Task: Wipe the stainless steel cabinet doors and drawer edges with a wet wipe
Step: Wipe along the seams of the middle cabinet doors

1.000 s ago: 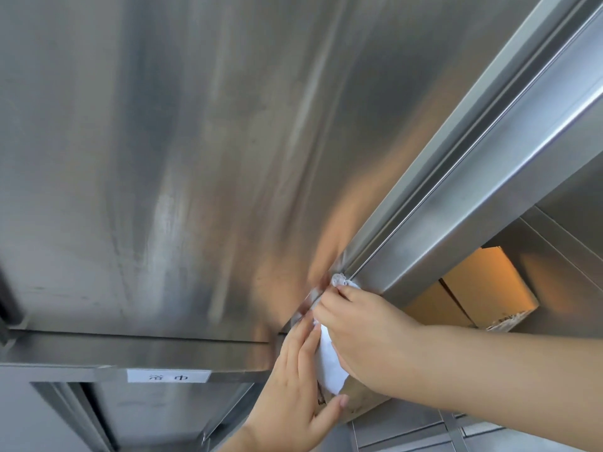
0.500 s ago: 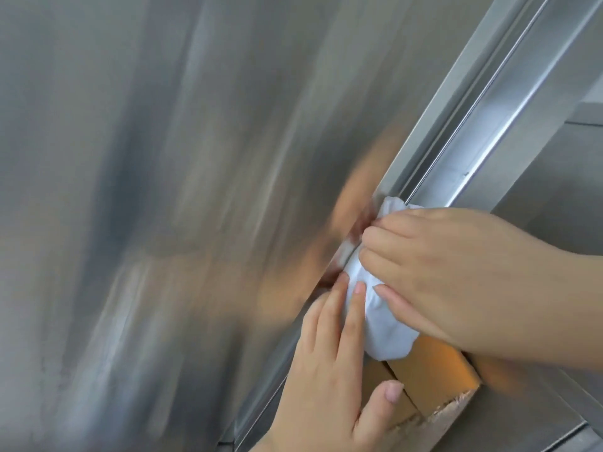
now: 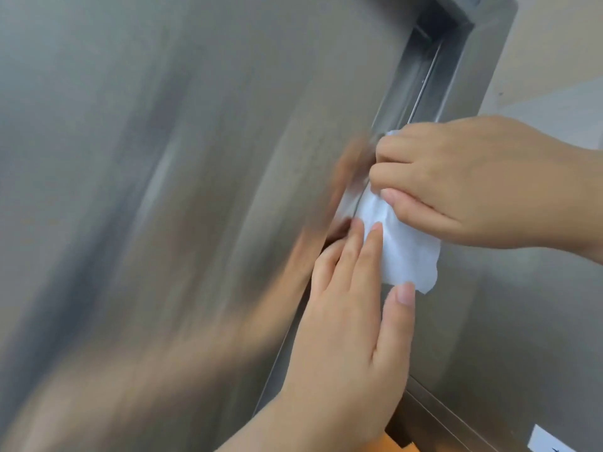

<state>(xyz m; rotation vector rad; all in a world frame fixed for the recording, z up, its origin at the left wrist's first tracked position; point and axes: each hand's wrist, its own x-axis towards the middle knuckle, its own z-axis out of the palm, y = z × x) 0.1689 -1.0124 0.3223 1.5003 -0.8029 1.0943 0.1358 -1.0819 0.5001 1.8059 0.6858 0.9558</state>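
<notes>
A large stainless steel cabinet door (image 3: 169, 177) fills the left and middle of the head view and mirrors both hands. Its right edge meets a recessed steel channel (image 3: 421, 76) that runs up to the top right. A white wet wipe (image 3: 404, 252) lies against this edge. My right hand (image 3: 463, 184) comes in from the right and pinches the wipe's upper part against the door edge. My left hand (image 3: 352, 318) reaches up from below, its fingertips pressing the wipe's left side and its thumb at the wipe's lower corner.
A steel side panel (image 3: 509, 321) stands right of the channel. A pale wall (image 3: 554, 60) shows at the upper right. A white label (image 3: 554, 443) sits at the bottom right corner, with a sliver of orange cardboard (image 3: 391, 446) at the bottom edge.
Both hands and the wipe have travelled up along the door's right edge. The view has tilted upward, so the top of the channel shows and the cardboard box has dropped nearly out of view.
</notes>
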